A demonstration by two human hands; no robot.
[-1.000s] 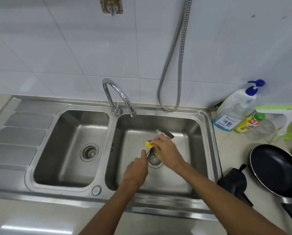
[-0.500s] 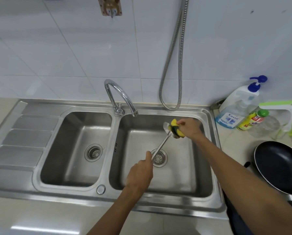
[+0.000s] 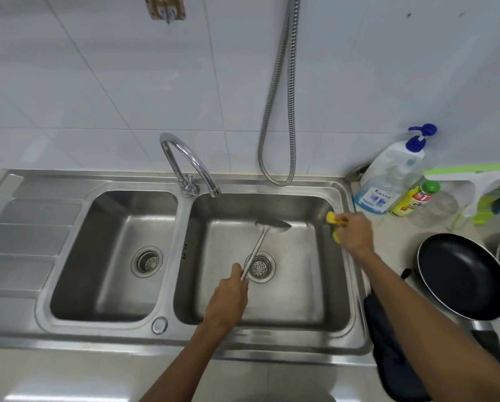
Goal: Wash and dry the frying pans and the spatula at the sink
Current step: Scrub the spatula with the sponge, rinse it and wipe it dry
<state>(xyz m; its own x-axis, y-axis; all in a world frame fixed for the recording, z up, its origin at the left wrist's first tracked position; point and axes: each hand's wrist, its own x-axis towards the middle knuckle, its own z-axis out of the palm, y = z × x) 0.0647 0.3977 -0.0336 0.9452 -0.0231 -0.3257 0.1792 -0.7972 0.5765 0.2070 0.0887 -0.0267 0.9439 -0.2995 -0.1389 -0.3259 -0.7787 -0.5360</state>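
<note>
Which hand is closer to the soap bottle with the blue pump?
Right. The right hand, holding the sponge, is at the sink rim's right side near the bottle; the left hand grips the spatula mid-basin, farther off.

Pump bottle [image 3: 388, 181] beside green-capped bottle [image 3: 414, 199]

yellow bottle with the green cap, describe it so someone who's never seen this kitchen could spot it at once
Start at the double steel sink and go to the counter past its right end. A tall clear pump bottle with a blue top stands by the wall, and the yellow bottle sits just right of it. Only it has a green cap and a red label.
</note>
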